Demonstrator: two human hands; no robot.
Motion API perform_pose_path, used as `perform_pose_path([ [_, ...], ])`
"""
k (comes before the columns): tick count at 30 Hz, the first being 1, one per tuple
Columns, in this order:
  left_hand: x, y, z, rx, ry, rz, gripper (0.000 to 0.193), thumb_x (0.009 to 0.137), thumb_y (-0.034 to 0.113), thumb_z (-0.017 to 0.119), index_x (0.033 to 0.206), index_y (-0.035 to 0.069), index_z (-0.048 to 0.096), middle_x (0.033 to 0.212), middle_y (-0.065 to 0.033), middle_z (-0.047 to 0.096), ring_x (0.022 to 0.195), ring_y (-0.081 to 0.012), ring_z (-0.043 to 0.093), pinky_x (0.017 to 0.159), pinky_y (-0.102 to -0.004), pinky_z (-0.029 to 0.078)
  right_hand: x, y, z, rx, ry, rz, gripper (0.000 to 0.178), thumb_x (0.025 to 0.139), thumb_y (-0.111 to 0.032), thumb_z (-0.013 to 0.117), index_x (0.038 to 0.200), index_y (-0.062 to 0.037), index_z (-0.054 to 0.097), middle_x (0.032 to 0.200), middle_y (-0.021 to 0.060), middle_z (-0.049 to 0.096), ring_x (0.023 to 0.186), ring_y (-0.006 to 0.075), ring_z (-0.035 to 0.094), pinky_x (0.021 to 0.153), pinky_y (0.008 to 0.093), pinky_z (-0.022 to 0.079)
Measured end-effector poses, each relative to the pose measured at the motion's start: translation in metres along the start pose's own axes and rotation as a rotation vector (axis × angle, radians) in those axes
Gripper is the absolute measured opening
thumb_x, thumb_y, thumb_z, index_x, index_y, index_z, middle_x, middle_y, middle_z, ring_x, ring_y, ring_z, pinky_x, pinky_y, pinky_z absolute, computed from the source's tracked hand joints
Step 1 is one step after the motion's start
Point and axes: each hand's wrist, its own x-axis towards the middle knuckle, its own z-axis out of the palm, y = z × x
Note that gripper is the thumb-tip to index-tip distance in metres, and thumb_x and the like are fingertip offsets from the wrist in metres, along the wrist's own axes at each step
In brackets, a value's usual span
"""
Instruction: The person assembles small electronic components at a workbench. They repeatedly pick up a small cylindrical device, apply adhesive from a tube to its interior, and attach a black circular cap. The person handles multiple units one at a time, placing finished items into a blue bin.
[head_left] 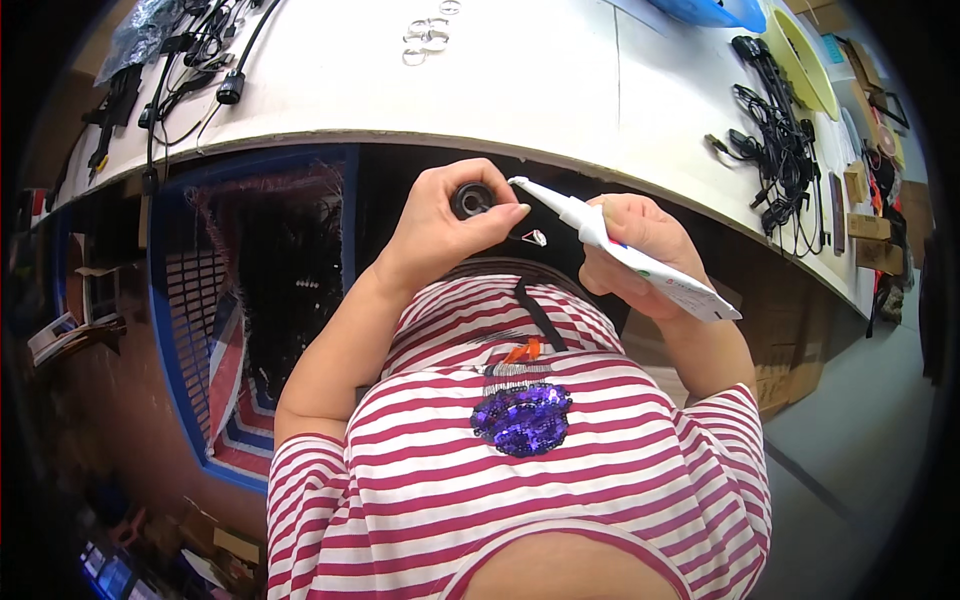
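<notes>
My left hand (432, 222) is curled round a small black cylindrical part (472, 201), its round hollow end turned up. Below that part, a short lead with a whitish tip (537, 237) pokes out by my thumb; what it belongs to is hard to tell. My right hand (645, 240) grips a white squeeze tube (660, 275) with a long tapered nozzle. The nozzle's tip is close to my left fingertips, and whether it touches them I cannot tell. Both hands are in front of the white table's near edge, over my striped shirt.
On the white table (520, 80) lie several silvery rings (427, 37). Black cabled parts (230, 88) are at the left, with a tangle of black cables (770, 140) at the right. A blue crate (170, 340) stands at lower left. Cardboard (800, 350) is under the table's right side.
</notes>
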Motion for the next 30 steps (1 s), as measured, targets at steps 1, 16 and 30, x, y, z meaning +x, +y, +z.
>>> perform_pose_path([
  [1,-0.001,0.0,0.001,0.032,0.011,0.024,0.01,0.071,0.008,0.064,0.073,0.001,0.057,0.064,0.0025,0.053,0.058,-0.0025,0.044,0.053,-0.0171,0.033,0.001,0.0,0.003,-0.01,0.024,0.032,0.021,0.09,-0.019,0.051,0.087,0.0015,0.055,0.046,-0.0003,0.046,0.032,0.0048,0.034,0.038,0.0198,0.022],
  [16,0.001,-0.008,-0.002,0.118,-0.013,0.071,0.013,0.064,-0.002,0.064,0.076,0.0,0.06,0.069,-0.0006,0.058,0.063,-0.0043,0.05,0.057,-0.0186,0.039,0.02,0.005,0.012,-0.189,0.116,0.152,0.021,0.089,-0.019,0.054,0.082,0.0005,0.058,0.057,-0.003,0.049,0.045,0.002,0.039,0.041,0.0166,0.027],
  [30,-0.002,-0.01,0.0,0.123,-0.009,0.064,0.015,0.067,0.001,0.069,0.08,0.002,0.063,0.072,-0.002,0.061,0.065,-0.0066,0.055,0.059,-0.0202,0.044,0.023,-0.017,0.027,-1.108,0.071,0.155,0.036,0.086,-0.034,0.057,0.074,-0.0018,0.066,0.055,0.0011,0.056,0.045,0.0045,0.048,0.042,0.0199,0.036],
])
